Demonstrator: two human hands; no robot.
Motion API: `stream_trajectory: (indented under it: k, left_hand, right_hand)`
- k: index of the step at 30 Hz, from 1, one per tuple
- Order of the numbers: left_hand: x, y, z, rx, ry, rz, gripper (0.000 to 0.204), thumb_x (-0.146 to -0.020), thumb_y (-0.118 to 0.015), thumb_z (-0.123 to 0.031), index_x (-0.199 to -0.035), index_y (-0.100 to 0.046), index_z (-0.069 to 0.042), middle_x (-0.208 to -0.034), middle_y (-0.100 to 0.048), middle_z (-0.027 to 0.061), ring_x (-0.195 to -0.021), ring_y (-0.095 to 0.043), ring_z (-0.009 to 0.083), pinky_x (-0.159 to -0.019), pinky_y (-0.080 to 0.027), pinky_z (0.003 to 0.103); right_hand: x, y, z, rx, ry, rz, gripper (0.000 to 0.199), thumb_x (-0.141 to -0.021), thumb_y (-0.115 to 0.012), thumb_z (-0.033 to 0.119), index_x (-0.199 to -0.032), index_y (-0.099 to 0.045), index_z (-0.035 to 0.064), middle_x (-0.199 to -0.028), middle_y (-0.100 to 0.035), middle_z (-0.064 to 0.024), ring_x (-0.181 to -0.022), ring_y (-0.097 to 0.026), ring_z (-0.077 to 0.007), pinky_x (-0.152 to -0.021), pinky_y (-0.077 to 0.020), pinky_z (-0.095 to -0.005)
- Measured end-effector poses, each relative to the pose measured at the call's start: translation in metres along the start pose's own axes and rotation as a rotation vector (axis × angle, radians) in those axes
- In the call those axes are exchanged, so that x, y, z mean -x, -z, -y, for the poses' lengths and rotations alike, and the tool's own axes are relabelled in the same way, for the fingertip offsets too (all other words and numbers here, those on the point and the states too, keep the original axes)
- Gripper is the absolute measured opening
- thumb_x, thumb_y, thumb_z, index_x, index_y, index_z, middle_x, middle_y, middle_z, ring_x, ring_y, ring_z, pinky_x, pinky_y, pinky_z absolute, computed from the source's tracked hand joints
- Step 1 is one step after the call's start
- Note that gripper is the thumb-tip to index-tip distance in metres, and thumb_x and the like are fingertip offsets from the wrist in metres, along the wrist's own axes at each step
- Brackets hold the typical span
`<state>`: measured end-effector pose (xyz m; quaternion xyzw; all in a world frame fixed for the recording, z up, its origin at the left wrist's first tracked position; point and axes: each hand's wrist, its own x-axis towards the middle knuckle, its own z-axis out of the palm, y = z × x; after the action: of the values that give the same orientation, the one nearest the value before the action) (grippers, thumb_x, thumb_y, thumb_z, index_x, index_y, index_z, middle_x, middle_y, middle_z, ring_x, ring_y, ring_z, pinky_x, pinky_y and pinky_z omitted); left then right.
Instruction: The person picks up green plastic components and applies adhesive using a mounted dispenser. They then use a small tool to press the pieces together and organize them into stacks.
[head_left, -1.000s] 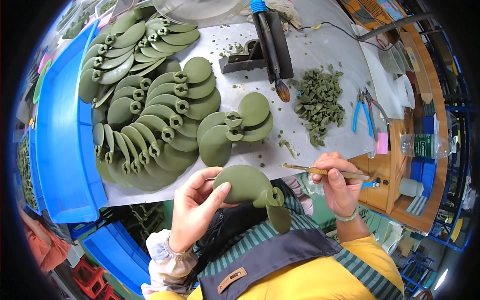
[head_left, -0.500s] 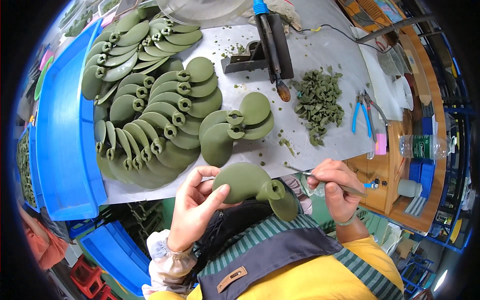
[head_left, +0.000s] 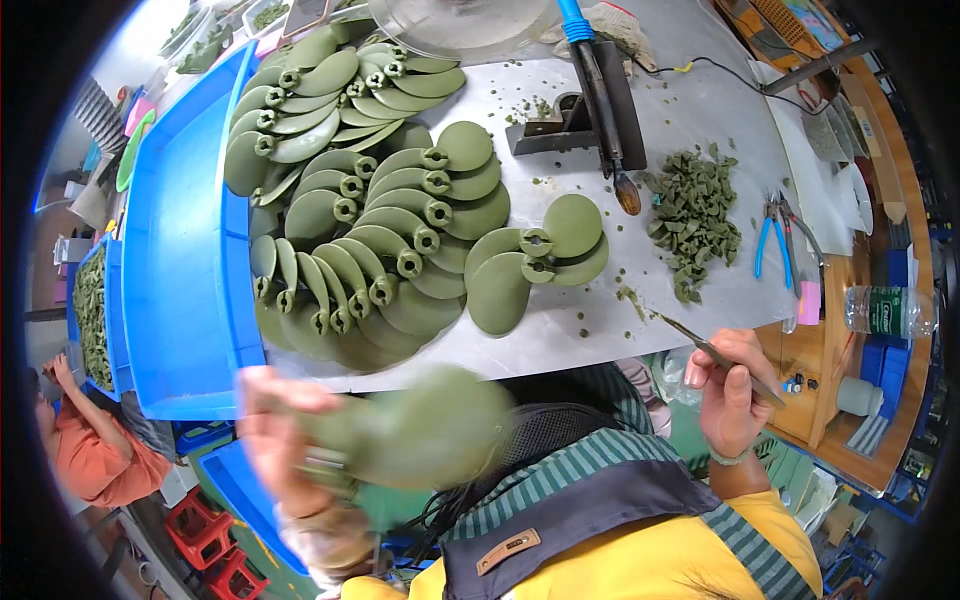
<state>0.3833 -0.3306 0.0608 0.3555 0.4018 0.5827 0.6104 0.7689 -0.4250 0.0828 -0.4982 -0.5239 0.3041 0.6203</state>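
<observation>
A smooth green plastic propeller [head_left: 440, 425], smeared by motion, is in my left hand [head_left: 275, 440] in front of the table's near edge. The fingers, also blurred, are closed round one end of it. My right hand [head_left: 735, 390] pinches a slim metal knife [head_left: 695, 338] with its point toward the table, well apart from the propeller. Two more green propellers [head_left: 500, 295] lie beyond, close together near the table's middle. To their left, many like them [head_left: 410, 300] lie in overlapping rows, with slotted hubs showing.
A blue tray [head_left: 190, 250] stands at the left. Green offcuts [head_left: 695, 220] are heaped at the right, near blue-handled pliers [head_left: 772, 240]. A long brown-tipped tool [head_left: 605, 110] rests on a black metal stand. A person in orange [head_left: 105, 455] sits far left.
My left hand has swung left and down with the propeller. My right hand still holds the knife. The whole view has shifted, so the table's things appear farther right.
</observation>
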Motion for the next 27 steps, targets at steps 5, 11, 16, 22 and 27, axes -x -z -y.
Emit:
stream_trajectory:
  k: [5, 11, 16, 22, 27]
  left_hand:
    - [-0.06, 0.146, -0.088, -0.39, -0.348, -0.225, 0.047, -0.099, -0.056, -0.002, -0.143, -0.038, -0.002, -0.132, -0.058, 0.0158, -0.118, -0.061, 0.0234, -0.105, -0.051, 0.039]
    - [-0.083, 0.244, -0.123, -0.685, 0.149, -0.2, 0.047, -0.097, -0.059, -0.002, -0.141, -0.044, -0.004, -0.132, -0.057, 0.0093, -0.118, -0.059, 0.0194, -0.102, -0.05, 0.035]
    - [-0.113, 0.274, -0.132, -0.963, 0.466, 0.153, 0.037, -0.079, -0.057, 0.01, -0.114, -0.059, -0.003, -0.104, -0.062, 0.0033, -0.098, -0.06, 0.0143, -0.085, -0.048, 0.027]
    - [-0.103, 0.277, -0.119, -1.516, 0.055, 0.066, 0.057, -0.068, -0.049, 0.019, -0.121, -0.058, 0.001, -0.113, -0.064, 0.0119, -0.107, -0.061, 0.024, -0.101, -0.044, 0.032]
    - [-0.084, 0.132, -0.092, -1.47, -0.293, -0.088, 0.032, -0.102, -0.046, -0.005, -0.133, -0.053, 0.001, -0.127, -0.058, 0.012, -0.115, -0.056, 0.0208, -0.1, -0.043, 0.031]
  right_hand:
    - [0.002, -0.003, -0.001, -0.007, -0.071, -0.003, 0.026, -0.102, -0.053, 0.013, -0.111, -0.063, -0.0087, -0.096, -0.063, -0.0171, -0.073, -0.061, -0.0188, -0.064, -0.052, -0.0291]
    - [-0.006, -0.001, 0.002, -0.018, -0.113, 0.022, 0.025, -0.102, -0.053, 0.013, -0.111, -0.064, -0.0082, -0.095, -0.065, -0.0161, -0.072, -0.061, -0.0165, -0.065, -0.0514, -0.0279]
    - [-0.006, 0.015, 0.005, -0.021, -0.135, -0.131, 0.024, -0.102, -0.05, 0.008, -0.116, -0.062, -0.0077, -0.096, -0.065, -0.0157, -0.076, -0.061, -0.0172, -0.07, -0.0509, -0.029]
    - [-0.01, 0.043, -0.02, 0.052, -0.202, -0.458, 0.031, -0.107, -0.043, 0.011, -0.129, -0.056, -0.0049, -0.103, -0.07, -0.0162, -0.08, -0.064, -0.0159, -0.074, -0.0534, -0.0305]
    - [-0.001, 0.06, -0.044, 0.567, -0.245, -0.256, 0.017, -0.097, -0.061, 0.005, -0.113, -0.065, 0.0003, -0.1, -0.072, -0.0104, -0.084, -0.068, -0.0174, -0.077, -0.055, -0.0319]
